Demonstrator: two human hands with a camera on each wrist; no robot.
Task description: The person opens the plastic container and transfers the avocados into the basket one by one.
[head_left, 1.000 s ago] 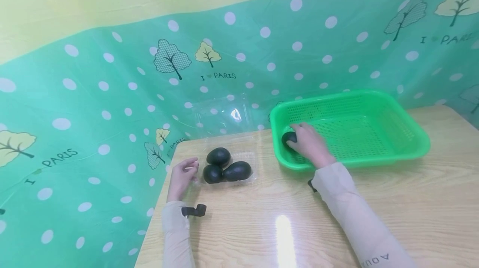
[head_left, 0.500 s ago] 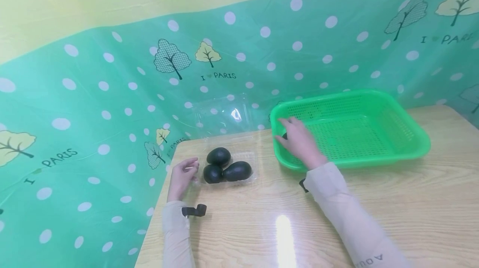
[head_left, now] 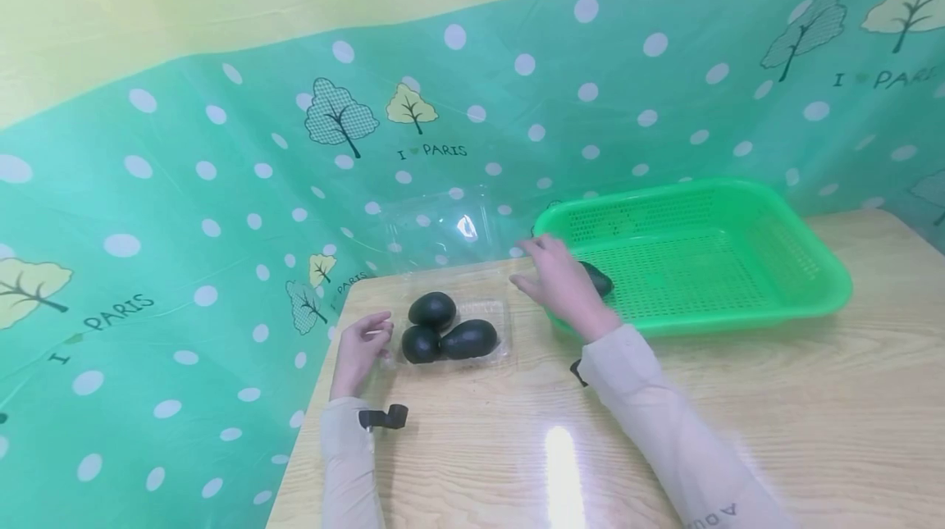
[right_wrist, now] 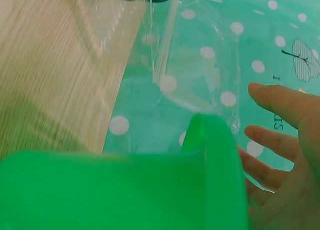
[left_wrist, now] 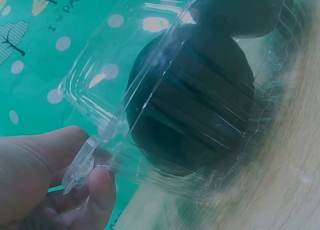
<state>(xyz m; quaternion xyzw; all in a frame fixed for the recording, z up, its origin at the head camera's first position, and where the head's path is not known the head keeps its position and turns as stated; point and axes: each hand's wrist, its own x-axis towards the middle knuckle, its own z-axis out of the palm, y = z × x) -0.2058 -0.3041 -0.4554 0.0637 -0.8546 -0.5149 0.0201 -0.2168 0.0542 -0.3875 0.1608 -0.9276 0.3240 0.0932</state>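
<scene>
In the head view, three dark avocados (head_left: 469,339) lie together in a clear plastic clamshell box (head_left: 504,316), whose lid (head_left: 443,225) stands raised at the back. My left hand (head_left: 362,353) is at the box's left side; the left wrist view shows its thumb and fingers pinching the clear rim (left_wrist: 82,165). Another avocado (head_left: 600,278) sits inside the left end of a green plastic basket (head_left: 694,275), partly hidden behind my right hand (head_left: 563,283). That hand holds nothing, its fingers spread over the basket's left rim, as the right wrist view (right_wrist: 300,180) confirms.
The wooden table (head_left: 472,439) carries both containers, the basket right of the box. Behind them hangs a green dotted cloth (head_left: 244,283) printed with trees. Each wrist wears a small black mount (head_left: 384,417).
My right hand has let go of the avocado in the basket and moved left over the rim, with its fingers spreading. The left hand has stayed in place.
</scene>
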